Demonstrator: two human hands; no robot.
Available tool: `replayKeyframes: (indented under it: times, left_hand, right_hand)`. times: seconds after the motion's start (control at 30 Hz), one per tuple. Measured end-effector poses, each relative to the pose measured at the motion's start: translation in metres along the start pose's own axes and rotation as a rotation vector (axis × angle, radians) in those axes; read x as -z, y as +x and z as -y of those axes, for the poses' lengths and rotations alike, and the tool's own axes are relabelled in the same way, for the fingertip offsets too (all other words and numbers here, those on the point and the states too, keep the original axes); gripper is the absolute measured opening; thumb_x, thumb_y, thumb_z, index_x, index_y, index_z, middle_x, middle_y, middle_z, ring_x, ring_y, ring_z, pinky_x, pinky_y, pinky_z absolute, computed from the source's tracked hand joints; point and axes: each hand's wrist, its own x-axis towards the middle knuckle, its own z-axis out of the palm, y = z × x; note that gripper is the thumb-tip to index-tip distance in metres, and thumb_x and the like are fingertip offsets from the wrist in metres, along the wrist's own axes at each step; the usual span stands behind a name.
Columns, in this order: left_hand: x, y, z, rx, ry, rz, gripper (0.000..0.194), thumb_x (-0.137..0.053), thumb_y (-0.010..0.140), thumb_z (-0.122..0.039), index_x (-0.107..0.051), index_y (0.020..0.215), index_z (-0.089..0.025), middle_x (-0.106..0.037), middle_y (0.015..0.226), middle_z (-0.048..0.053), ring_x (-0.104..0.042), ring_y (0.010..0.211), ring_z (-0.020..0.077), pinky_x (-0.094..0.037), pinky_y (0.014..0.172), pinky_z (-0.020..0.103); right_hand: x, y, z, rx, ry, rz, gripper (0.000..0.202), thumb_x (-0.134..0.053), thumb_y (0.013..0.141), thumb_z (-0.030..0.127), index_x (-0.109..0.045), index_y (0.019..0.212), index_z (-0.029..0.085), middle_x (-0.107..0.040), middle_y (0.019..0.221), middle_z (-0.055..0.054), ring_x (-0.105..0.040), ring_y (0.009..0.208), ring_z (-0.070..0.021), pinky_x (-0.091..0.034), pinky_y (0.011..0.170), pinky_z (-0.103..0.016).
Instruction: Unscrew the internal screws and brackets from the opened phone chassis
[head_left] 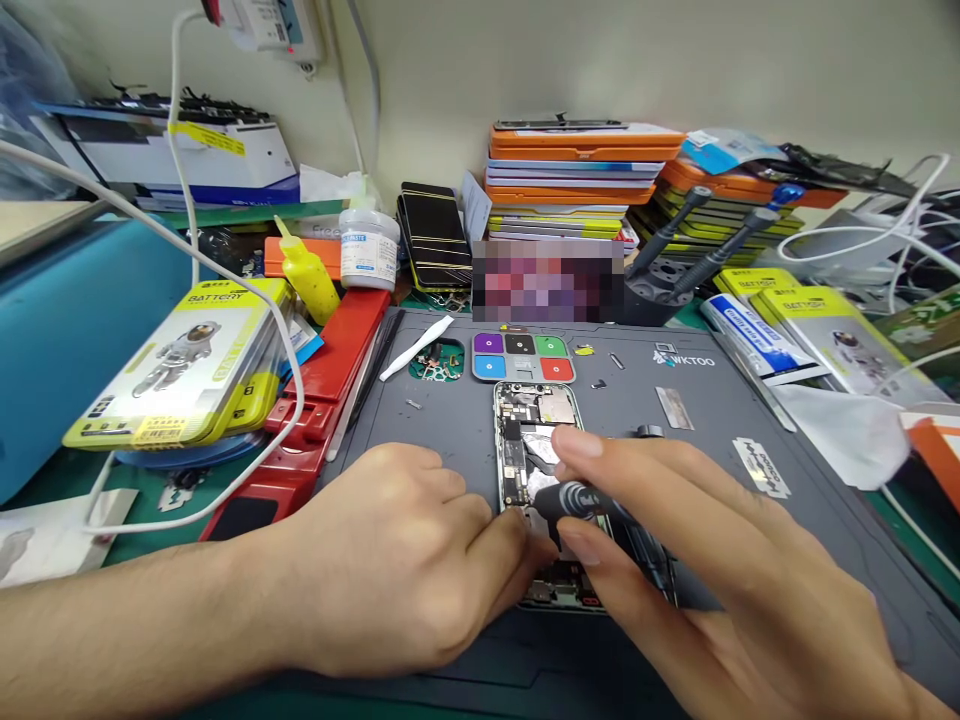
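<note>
An opened phone [514,465] lies on the grey work mat, its circuit board and inner parts bare. My right hand [750,570] has a black screwdriver [581,498] between thumb and fingers, slanting down to the left over the middle of the phone. The tip is hidden near my left fingers. My left hand [420,560] is closed, knuckles up, resting at the phone's left edge. Its fingertips reach over the frame beside the screwdriver, and whatever they pinch is hidden. Just beyond the phone sits a tray with coloured squares [523,358].
On the grey mat [420,410] lie a white stick [417,348], small metal bits and a razor blade [760,467]. Battery boxes [180,360] and a red tool [330,370] stand left. Behind are stacked orange cases [585,145] and a screwdriver holder [660,290]. White cables loop at both sides.
</note>
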Motion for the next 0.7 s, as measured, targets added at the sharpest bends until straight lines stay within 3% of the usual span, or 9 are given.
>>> replayKeyframes:
  times: [0.23, 0.43, 0.57, 0.7]
  left_hand:
    - [-0.0001, -0.0002, -0.0013, -0.030, 0.029, -0.001, 0.029, -0.054, 0.103, -0.015, -0.075, 0.085, -0.014, -0.060, 0.058, 0.000, -0.050, 0.045, 0.0213, -0.031, 0.043, 0.042]
    - [0.0002, -0.0020, -0.0023, -0.048, 0.065, 0.033, 0.027, -0.057, 0.102, -0.016, -0.068, 0.077, -0.018, -0.059, 0.060, -0.001, -0.047, 0.046, 0.0213, -0.031, 0.043, 0.043]
    - [0.0000, -0.0002, -0.0018, -0.042, 0.074, 0.041, 0.033, -0.057, 0.103, -0.018, -0.063, 0.071, -0.020, -0.058, 0.058, -0.001, -0.046, 0.046, 0.0212, -0.029, 0.043, 0.043]
    - [0.0003, -0.0007, -0.0014, -0.082, 0.083, 0.058, 0.023, -0.064, 0.097, -0.015, -0.064, 0.075, -0.019, -0.059, 0.063, -0.001, -0.047, 0.049, 0.0212, -0.030, 0.043, 0.043]
  right_hand:
    - [-0.0002, 0.0045, 0.0014, 0.010, 0.028, -0.017, 0.071, -0.057, 0.094, -0.002, -0.043, 0.160, 0.020, -0.071, 0.137, -0.002, -0.069, 0.109, -0.0172, -0.063, 0.089, -0.026]
    - [0.0006, 0.0051, 0.0000, -0.009, 0.033, -0.007, 0.077, -0.056, 0.095, -0.002, -0.034, 0.165, 0.022, -0.070, 0.140, 0.000, -0.071, 0.105, -0.0153, -0.062, 0.087, -0.026]
    - [-0.0010, 0.0058, -0.0002, -0.001, 0.066, -0.007, 0.076, -0.057, 0.095, -0.001, -0.035, 0.164, 0.020, -0.073, 0.134, 0.000, -0.071, 0.107, -0.0158, -0.061, 0.094, -0.026]
    - [-0.0016, 0.0056, 0.0000, -0.016, 0.049, 0.010, 0.067, -0.057, 0.096, -0.001, -0.043, 0.158, 0.019, -0.076, 0.127, -0.001, -0.070, 0.108, -0.0145, -0.059, 0.097, -0.022]
